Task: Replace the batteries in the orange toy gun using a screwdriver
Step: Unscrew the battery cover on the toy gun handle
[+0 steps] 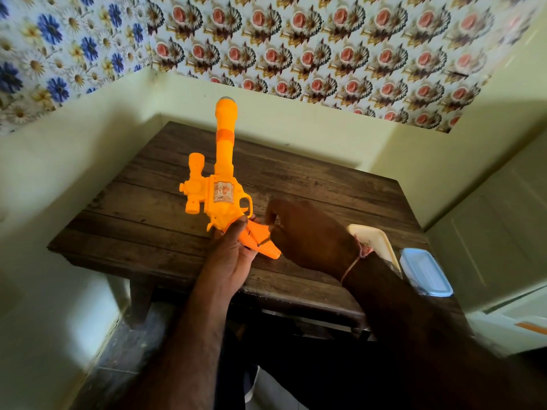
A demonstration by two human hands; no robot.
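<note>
Floral wallpaper backs the dark wooden table [296, 179] I work over. My left hand [233, 255] grips the orange toy gun [220, 190] by its handle, above the table's near edge, muzzle pointing away toward the far wall, long axis running near to far. My right hand [307, 232] pinches a thin screwdriver [264, 241] against the handle. I judge I'm at the battery cover screw; next, the tip needs seating squarely and steady turning.
</note>
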